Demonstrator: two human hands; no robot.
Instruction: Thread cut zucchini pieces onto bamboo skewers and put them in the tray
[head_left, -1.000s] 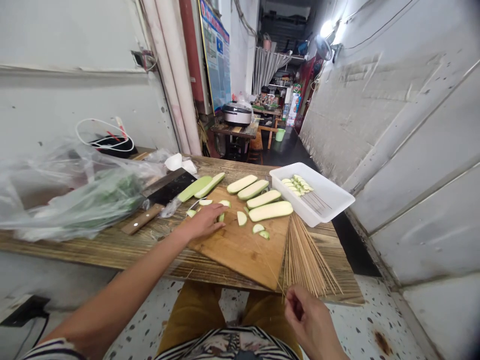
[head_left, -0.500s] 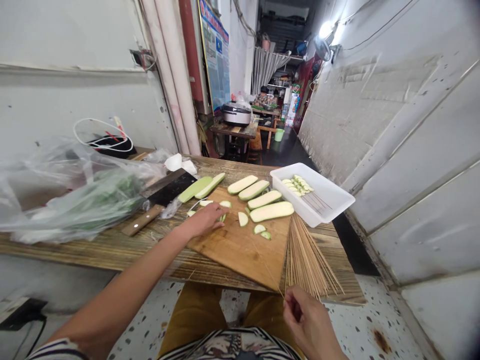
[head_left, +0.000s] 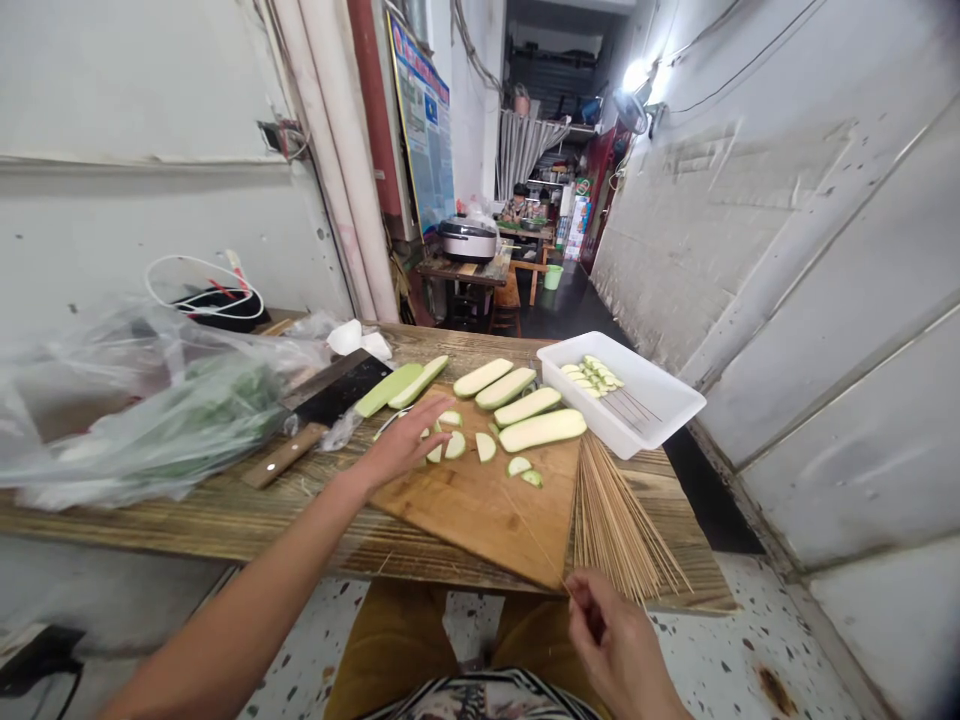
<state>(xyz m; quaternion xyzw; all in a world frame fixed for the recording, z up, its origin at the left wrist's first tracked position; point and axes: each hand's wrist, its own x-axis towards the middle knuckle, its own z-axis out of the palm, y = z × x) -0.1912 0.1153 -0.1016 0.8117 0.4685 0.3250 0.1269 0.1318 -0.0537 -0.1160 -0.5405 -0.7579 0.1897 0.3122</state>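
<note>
My left hand reaches over the left part of the wooden cutting board, thumb and fingers apart. Close by its fingertips lie half-round zucchini slices, and some are partly hidden behind the hand. More slices rest toward the middle of the board. In my right hand, low at the table's front edge, a thin bamboo skewer is pinched, its tip pointing up and left over the board. Halved zucchinis lie cut side up along the board's far side.
A fan of bamboo skewers lies right of the board. Behind it, a white plastic tray holds skewered slices. At left are a cleaver and a plastic bag of greens. A person is far back.
My left hand has drawn slightly left and its fingers have spread, so more slices show beside it. My right hand stays nearly in place with the skewer.
</note>
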